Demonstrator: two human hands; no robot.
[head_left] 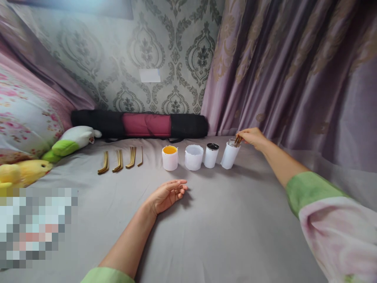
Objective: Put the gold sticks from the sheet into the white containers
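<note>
My right hand (253,137) reaches out to the rightmost white jar (230,154) and pinches thin brown sticks (238,139) at its open mouth. The jar tilts a little. To its left stand a white jar with a dark rim (211,155), a wider white cup (193,157) and a white cup with a yellow inside (170,157). My left hand (167,195) lies on the grey sheet (224,232), palm up, fingers loosely curled and holding nothing. Several groups of golden sticks (119,161) lie on the sheet to the left of the cups.
A black and maroon rolled bag (141,125) lies along the wall behind the cups. A white and green plush toy (72,141) and a yellow plush (22,173) sit at the left by a floral pillow (23,118). Purple curtains (294,70) hang at the right.
</note>
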